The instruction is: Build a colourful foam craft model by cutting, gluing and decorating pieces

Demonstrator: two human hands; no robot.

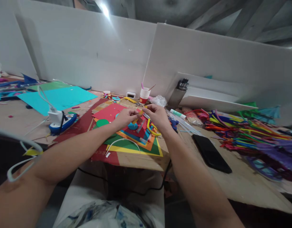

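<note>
Between my two hands stretches a small yellow strip (139, 114), above a pile of coloured paper. My left hand (127, 118) pinches its lower left end. At its upper right end, the fingers of my right hand (155, 114) are closed on it. Beneath them lie red, blue, orange, yellow and green sheets (149, 149), stacked at angles. A bent yellow pipe cleaner (150, 128) rests beside my right hand. Near the front of the stack curves a white cable-like strip (123, 139).
A black phone (211, 153) and many coloured pipe cleaners (245, 129) lie right. Paper cups (144, 95) and a dark bottle (178, 95) stand at the back. Left are a turquoise sheet (57, 99) and a blue power strip with a white charger (55, 116).
</note>
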